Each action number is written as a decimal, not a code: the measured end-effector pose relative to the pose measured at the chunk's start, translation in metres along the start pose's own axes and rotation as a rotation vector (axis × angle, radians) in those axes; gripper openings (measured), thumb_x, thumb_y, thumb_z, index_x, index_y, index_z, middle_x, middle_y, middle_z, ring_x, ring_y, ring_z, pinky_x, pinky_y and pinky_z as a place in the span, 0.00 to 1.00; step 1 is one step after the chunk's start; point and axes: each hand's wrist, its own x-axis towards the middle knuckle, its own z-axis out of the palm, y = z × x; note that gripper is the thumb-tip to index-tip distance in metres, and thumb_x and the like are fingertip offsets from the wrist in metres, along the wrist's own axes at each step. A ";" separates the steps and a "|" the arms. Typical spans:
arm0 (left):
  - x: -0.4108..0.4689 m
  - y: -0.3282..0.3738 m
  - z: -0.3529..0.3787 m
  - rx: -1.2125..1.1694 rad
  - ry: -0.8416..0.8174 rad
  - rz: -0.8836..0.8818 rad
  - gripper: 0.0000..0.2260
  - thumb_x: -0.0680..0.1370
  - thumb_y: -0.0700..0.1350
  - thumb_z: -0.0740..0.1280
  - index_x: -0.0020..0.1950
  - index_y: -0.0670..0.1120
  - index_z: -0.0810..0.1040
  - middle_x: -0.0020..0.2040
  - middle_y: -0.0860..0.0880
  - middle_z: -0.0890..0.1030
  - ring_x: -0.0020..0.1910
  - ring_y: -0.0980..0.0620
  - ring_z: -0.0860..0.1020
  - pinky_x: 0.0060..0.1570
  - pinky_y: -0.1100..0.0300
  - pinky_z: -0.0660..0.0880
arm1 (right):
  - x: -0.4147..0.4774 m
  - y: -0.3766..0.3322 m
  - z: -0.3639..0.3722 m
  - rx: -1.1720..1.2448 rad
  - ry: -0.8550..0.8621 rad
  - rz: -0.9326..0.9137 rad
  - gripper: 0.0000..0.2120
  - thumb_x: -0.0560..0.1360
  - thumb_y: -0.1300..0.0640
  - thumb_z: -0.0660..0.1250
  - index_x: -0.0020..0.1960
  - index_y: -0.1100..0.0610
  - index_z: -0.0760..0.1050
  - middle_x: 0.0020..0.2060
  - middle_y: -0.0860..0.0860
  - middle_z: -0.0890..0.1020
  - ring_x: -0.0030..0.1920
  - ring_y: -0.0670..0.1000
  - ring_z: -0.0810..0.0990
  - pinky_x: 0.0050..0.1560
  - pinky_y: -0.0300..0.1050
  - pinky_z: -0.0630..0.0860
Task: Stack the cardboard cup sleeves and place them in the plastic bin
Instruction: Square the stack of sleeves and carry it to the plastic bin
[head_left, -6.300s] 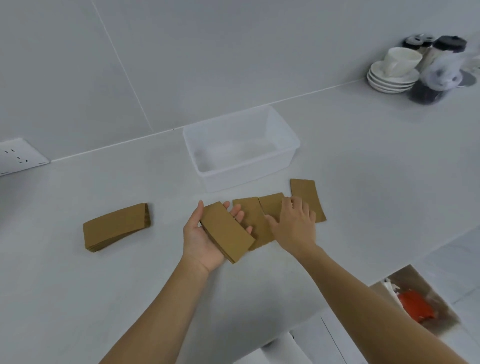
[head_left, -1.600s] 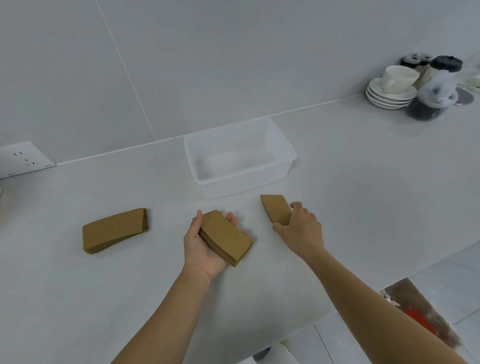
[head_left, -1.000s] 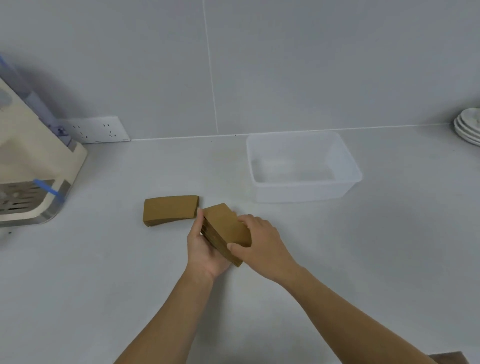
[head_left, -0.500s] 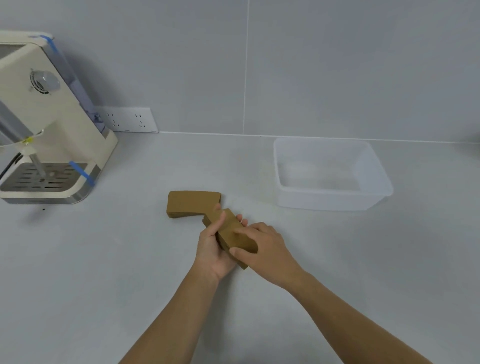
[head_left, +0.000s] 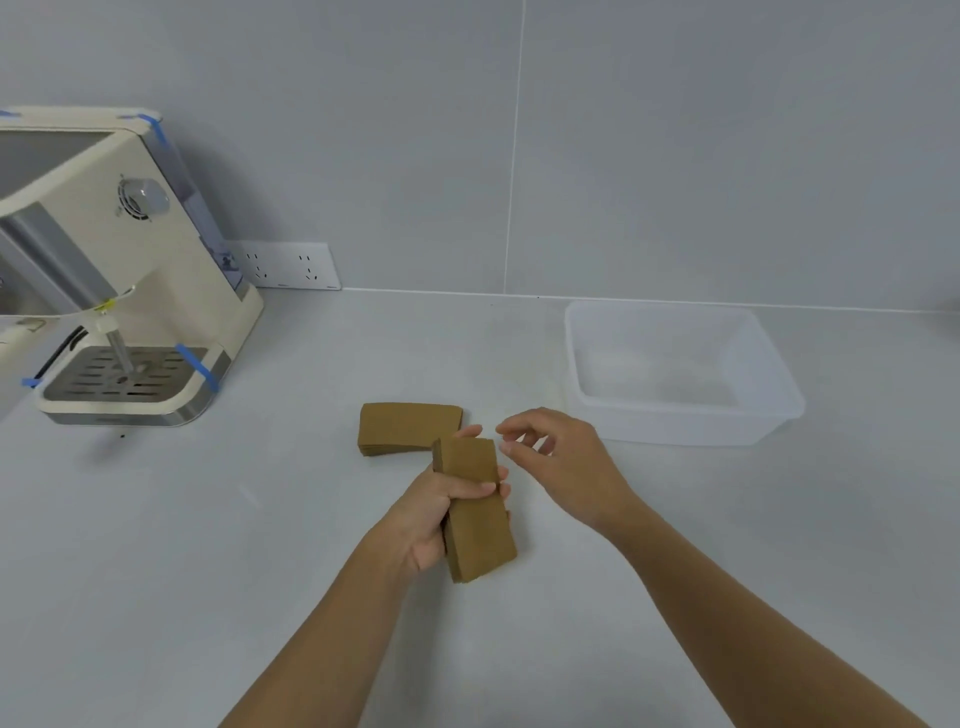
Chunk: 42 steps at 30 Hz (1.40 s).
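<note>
No legible text, brand, number or sign is showing anywhere in the head view. The coffee machine (head_left: 119, 270) is presenting only a plain knob and blue tape strips. A small tag on its spout may be carrying print, but it is appearing too blurred to read. The cardboard sleeves and bin are showing blank surfaces.

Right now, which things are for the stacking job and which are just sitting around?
For the job: stack of sleeves gripped in the left hand; second sleeve stack on the counter; empty plastic bin; open right hand.

Just sitting around: coffee machine; wall socket.
</note>
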 end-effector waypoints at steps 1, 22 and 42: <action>-0.002 0.003 -0.001 0.070 -0.004 -0.022 0.30 0.69 0.29 0.69 0.66 0.51 0.71 0.43 0.43 0.84 0.41 0.45 0.82 0.43 0.46 0.80 | 0.004 -0.002 -0.002 -0.021 -0.034 -0.011 0.06 0.73 0.58 0.67 0.48 0.50 0.79 0.43 0.41 0.79 0.41 0.35 0.75 0.43 0.25 0.69; -0.038 0.056 -0.038 0.240 -0.149 -0.053 0.26 0.68 0.49 0.72 0.66 0.51 0.74 0.61 0.41 0.78 0.57 0.41 0.77 0.58 0.46 0.73 | 0.040 -0.030 0.011 0.298 -0.276 0.094 0.09 0.68 0.68 0.71 0.43 0.55 0.78 0.37 0.51 0.80 0.37 0.46 0.79 0.41 0.32 0.76; -0.028 0.066 -0.075 0.206 0.459 0.385 0.07 0.76 0.35 0.63 0.47 0.41 0.81 0.46 0.45 0.83 0.45 0.49 0.80 0.46 0.58 0.75 | 0.064 -0.014 0.065 0.542 0.175 0.366 0.08 0.70 0.62 0.71 0.48 0.59 0.76 0.39 0.51 0.81 0.37 0.46 0.79 0.32 0.35 0.73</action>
